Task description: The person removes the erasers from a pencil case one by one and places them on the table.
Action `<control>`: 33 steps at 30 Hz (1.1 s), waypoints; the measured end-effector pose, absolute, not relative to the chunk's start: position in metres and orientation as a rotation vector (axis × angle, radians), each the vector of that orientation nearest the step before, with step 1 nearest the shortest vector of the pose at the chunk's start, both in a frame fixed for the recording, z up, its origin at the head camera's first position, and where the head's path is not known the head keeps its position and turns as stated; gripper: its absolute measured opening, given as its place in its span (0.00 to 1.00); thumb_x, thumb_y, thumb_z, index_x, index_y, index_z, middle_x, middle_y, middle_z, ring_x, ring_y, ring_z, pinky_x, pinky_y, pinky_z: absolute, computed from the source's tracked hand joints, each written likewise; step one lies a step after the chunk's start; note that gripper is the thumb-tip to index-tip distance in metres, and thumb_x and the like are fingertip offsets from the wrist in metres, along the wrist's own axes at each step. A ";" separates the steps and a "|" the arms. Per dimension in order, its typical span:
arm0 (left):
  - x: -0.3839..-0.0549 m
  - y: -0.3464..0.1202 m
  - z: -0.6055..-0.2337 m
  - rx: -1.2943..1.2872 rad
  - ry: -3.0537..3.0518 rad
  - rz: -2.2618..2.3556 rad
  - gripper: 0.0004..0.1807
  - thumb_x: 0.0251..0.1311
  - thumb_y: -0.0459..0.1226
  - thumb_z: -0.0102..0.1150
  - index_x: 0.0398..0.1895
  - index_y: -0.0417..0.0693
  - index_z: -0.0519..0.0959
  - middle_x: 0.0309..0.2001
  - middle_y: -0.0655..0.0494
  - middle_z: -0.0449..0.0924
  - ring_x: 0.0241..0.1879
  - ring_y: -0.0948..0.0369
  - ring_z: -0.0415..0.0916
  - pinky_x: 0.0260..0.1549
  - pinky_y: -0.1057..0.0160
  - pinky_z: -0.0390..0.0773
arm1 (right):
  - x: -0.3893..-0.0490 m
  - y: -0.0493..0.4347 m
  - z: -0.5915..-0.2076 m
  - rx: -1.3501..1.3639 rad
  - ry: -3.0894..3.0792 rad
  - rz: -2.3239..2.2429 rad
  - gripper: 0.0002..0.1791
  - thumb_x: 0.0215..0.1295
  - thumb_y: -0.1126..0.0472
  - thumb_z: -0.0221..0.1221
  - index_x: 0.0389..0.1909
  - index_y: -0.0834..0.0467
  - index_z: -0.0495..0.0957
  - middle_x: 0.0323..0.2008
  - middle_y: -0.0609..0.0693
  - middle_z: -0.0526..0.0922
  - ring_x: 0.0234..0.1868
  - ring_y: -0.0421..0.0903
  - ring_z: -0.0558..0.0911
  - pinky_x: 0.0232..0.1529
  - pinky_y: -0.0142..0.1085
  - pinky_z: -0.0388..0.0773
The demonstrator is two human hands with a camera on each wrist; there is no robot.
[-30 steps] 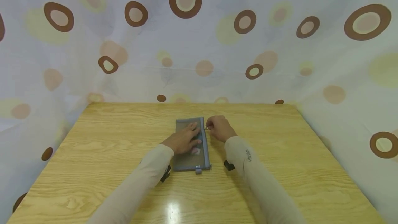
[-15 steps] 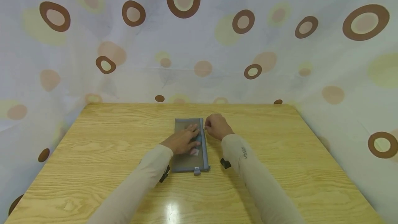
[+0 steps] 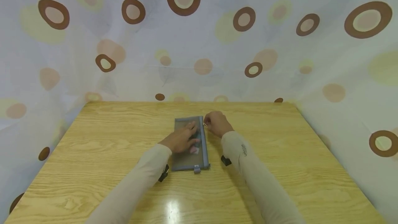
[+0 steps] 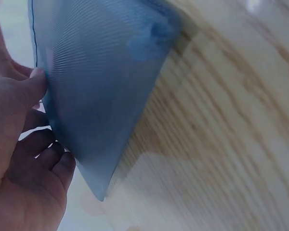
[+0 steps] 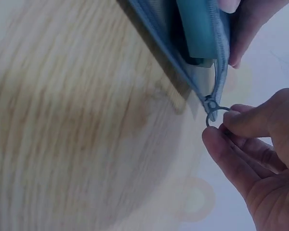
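A grey-blue mesh zipper pouch (image 3: 186, 163) lies on the wooden table, its zipper edge along the right side. My left hand (image 3: 181, 139) lies over the pouch with fingers spread, touching the mesh, which fills much of the left wrist view. Near the pouch's far right corner, my right hand (image 3: 219, 124) pinches a ring-shaped zipper pull (image 5: 208, 120) between thumb and forefinger. The slider (image 5: 211, 103) sits at that end of the zipper, and the pouch's mouth gapes apart behind it. Inside shows a teal block-like item (image 5: 197, 29), partly hidden by the pouch's side.
The light wood table (image 3: 109, 155) extends around the pouch on all sides. A white sheet with brown and pastel circles (image 3: 183, 44) hangs behind and along both sides. A small fabric tab (image 3: 197, 170) sticks out at the pouch's near edge.
My right hand has shifted slightly toward the far end of the pouch, along the zipper edge. My left hand stays on the pouch, which lies nearly as before.
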State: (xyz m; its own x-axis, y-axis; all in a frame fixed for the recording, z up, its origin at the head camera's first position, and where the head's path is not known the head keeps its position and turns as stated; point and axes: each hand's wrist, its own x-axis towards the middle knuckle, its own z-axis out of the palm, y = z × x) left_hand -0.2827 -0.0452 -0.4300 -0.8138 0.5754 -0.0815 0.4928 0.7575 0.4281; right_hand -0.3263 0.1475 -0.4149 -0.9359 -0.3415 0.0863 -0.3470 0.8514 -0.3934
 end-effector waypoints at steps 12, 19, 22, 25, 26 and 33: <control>-0.284 -0.042 -0.432 0.872 2.759 0.576 0.36 0.75 0.46 0.54 0.77 0.35 0.58 0.79 0.40 0.48 0.77 0.46 0.50 0.74 0.51 0.56 | -0.332 0.144 -0.413 0.514 -3.013 0.646 0.05 0.67 0.68 0.64 0.31 0.62 0.86 0.31 0.52 0.85 0.32 0.48 0.83 0.35 0.40 0.84; -0.284 -0.044 -0.431 0.895 2.747 0.581 0.36 0.75 0.46 0.54 0.76 0.33 0.59 0.79 0.39 0.48 0.76 0.45 0.52 0.74 0.51 0.58 | -0.333 0.144 -0.424 0.459 -2.941 0.722 0.06 0.67 0.68 0.64 0.30 0.63 0.86 0.32 0.53 0.86 0.34 0.49 0.83 0.38 0.44 0.84; -0.283 -0.046 -0.427 0.876 2.732 0.586 0.36 0.76 0.46 0.53 0.77 0.34 0.58 0.79 0.39 0.47 0.77 0.45 0.50 0.74 0.51 0.57 | -0.333 0.144 -0.423 0.446 -2.960 0.727 0.04 0.68 0.68 0.64 0.33 0.63 0.86 0.35 0.54 0.86 0.37 0.51 0.84 0.42 0.45 0.84; -0.283 -0.047 -0.424 0.851 2.729 0.581 0.36 0.76 0.47 0.52 0.78 0.35 0.57 0.80 0.40 0.46 0.78 0.46 0.49 0.74 0.51 0.56 | -0.334 0.143 -0.419 0.460 -2.989 0.714 0.04 0.68 0.70 0.63 0.40 0.64 0.86 0.39 0.55 0.87 0.41 0.52 0.85 0.44 0.44 0.85; -0.284 -0.047 -0.424 0.849 2.730 0.576 0.37 0.76 0.47 0.52 0.78 0.35 0.56 0.80 0.40 0.46 0.78 0.46 0.48 0.74 0.51 0.56 | -0.334 0.143 -0.417 0.469 -3.000 0.707 0.06 0.67 0.71 0.63 0.41 0.64 0.86 0.40 0.56 0.87 0.42 0.52 0.85 0.44 0.43 0.85; -0.284 -0.047 -0.426 0.886 2.729 0.552 0.38 0.75 0.47 0.54 0.78 0.35 0.56 0.80 0.38 0.45 0.76 0.43 0.51 0.73 0.49 0.60 | -0.338 0.142 -0.411 0.560 -3.047 0.646 0.04 0.68 0.69 0.64 0.36 0.63 0.87 0.36 0.54 0.87 0.37 0.50 0.85 0.39 0.41 0.85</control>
